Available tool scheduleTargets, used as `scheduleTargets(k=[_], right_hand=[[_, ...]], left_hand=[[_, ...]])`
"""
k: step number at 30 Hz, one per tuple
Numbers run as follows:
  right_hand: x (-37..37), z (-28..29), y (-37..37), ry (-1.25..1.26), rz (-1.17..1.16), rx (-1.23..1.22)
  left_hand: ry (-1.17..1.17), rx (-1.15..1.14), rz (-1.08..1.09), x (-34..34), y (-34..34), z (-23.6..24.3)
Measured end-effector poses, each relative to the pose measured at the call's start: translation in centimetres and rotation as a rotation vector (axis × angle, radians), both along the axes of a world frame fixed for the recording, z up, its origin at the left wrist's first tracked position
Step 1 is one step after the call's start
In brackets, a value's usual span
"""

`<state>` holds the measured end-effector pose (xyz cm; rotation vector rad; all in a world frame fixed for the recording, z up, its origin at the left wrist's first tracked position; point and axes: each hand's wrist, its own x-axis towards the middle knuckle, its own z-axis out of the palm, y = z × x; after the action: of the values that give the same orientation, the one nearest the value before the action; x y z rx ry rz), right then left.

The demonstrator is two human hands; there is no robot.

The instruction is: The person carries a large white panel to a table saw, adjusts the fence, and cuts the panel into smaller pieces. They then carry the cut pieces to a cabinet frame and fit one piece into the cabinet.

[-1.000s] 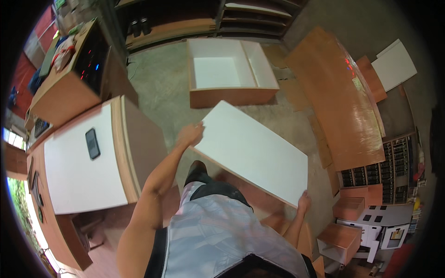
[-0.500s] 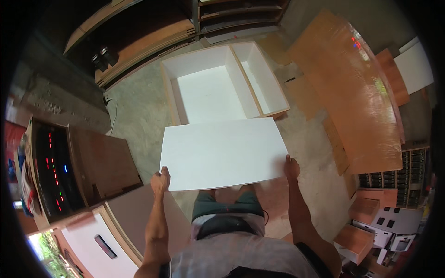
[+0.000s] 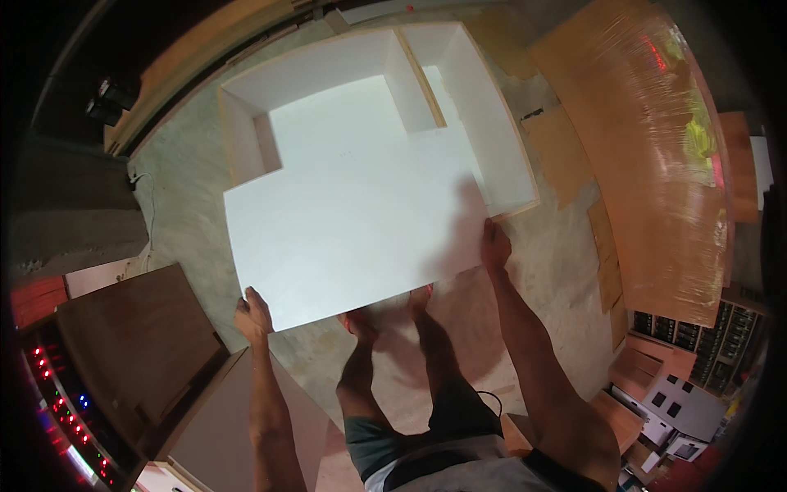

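Between my hands is a flat white rectangular panel (image 3: 352,230). My left hand (image 3: 254,315) is closed on its near left corner, and my right hand (image 3: 496,244) grips its right edge near the other corner. The far part of the panel overlaps a low, open white box (image 3: 328,90) with bare wooden edges, which lies on the floor. A divider (image 3: 422,82) splits this box into a wide left compartment and a narrow right one. The panel hides the near part of the wide compartment and part of the divider. My shadow falls on the panel's right side.
On the right a large brown sheet (image 3: 623,164) with glossy plastic film stands beside cardboard (image 3: 557,148) on the concrete floor (image 3: 188,213). A brown wooden cabinet (image 3: 139,353) with lit displays is at the left. Shelving (image 3: 197,57) runs along the back.
The panel has moved forward over the near part of the box and tilted, its right side now farther away. Both hands kept hold of it. The view has shifted closer to the box.
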<state>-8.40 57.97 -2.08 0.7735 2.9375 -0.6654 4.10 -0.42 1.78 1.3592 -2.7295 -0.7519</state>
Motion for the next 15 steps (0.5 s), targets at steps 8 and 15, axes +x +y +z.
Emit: scheduleTargets(k=[8,15], right_hand=[[-4.7,-6.6,1.0,0.046,0.086,0.015],[-5.8,-7.8,1.1,0.170,0.123,-0.071]], left_hand=[[0.029,-0.119,-0.003,-2.6,2.5,-8.6],[-0.027,-0.150,-0.015,-2.4,3.1,-10.2]])
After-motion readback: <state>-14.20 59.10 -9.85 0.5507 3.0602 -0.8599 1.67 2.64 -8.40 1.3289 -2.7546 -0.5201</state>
